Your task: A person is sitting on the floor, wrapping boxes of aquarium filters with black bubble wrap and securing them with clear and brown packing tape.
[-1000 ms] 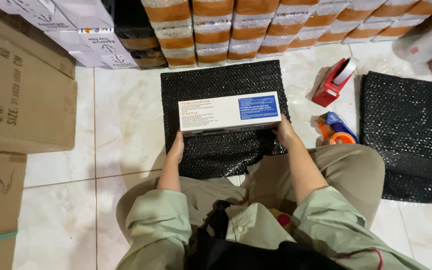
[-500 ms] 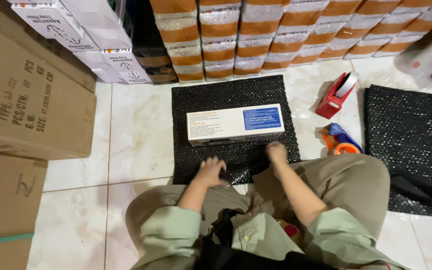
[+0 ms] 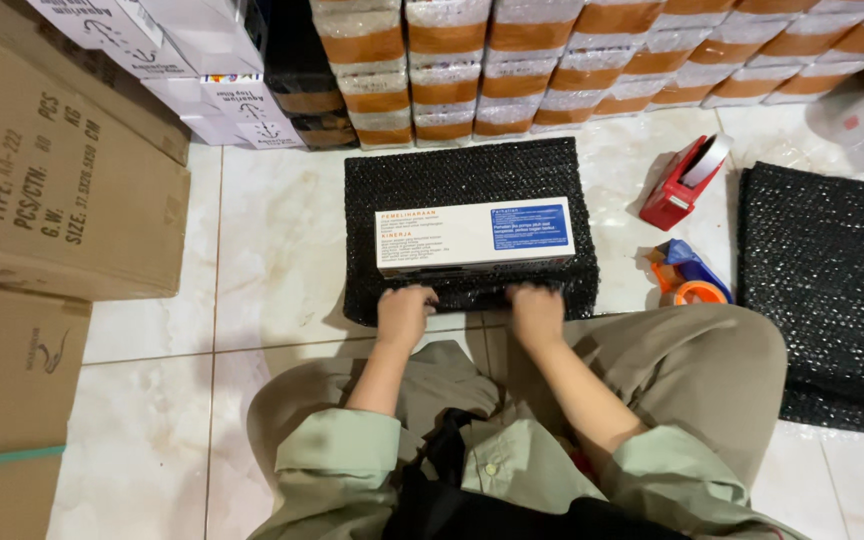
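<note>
A single head-worn camera looks almost straight down from above the seated person, close over lap and forearms. It faces forward across the tiled floor (image 3: 282, 250) toward stacked cartons (image 3: 52, 190) at the frame's top.

Both hands, left hand (image 3: 404, 313) and right hand (image 3: 537, 312), grip the near edge of the black bubble wrap sheet (image 3: 452, 180) under the white box (image 3: 475, 236).

A long white box (image 3: 475, 236) with a blue panel at its right end lies flat, lengthwise across the near half of a black bubble-wrap sheet (image 3: 462, 175). The sheet is spread on the pale tiled floor, its near edge slightly lifted.
</note>
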